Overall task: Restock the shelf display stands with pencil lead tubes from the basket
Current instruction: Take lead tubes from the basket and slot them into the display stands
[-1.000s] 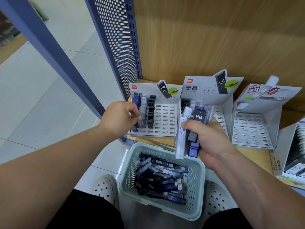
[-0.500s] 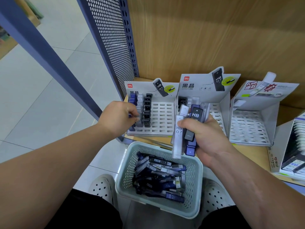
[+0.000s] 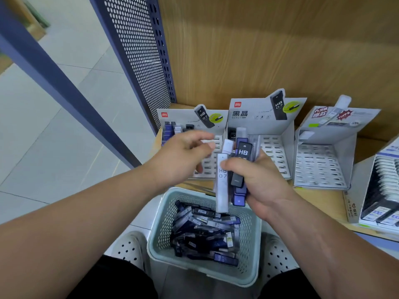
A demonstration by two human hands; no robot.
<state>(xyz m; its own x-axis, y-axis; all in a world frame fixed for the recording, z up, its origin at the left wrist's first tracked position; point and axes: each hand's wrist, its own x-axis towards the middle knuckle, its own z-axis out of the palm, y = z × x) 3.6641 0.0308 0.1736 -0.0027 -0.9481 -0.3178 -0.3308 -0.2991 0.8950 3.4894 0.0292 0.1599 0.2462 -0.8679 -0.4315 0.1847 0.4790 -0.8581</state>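
My right hand (image 3: pixel 257 182) grips a bundle of pencil lead tubes (image 3: pixel 236 169), white, black and purple, upright above the basket. My left hand (image 3: pixel 183 157) hovers just left of the bundle, fingers spread and loosely bent, holding nothing. It covers part of the left display stand (image 3: pixel 190 119), where a few purple, white and black tubes stand in the leftmost slots. The middle stand (image 3: pixel 274 147) and the right stand (image 3: pixel 319 167) show mostly bare slots. The pale green basket (image 3: pixel 248 275) below holds several loose tubes (image 3: pixel 205 231).
A blue perforated panel (image 3: pixel 140 57) and a slanted blue post (image 3: pixel 64 91) bound the shelf on the left. A wooden back wall (image 3: pixel 280 50) rises behind the stands. Another box of stocked items (image 3: pixel 384 190) sits at far right. White perforated shoes (image 3: pixel 129 249) flank the basket.
My left hand has left the left stand's slots and moved right toward the bundle, its fingers now spread. My right hand keeps the bundle in about the same place.
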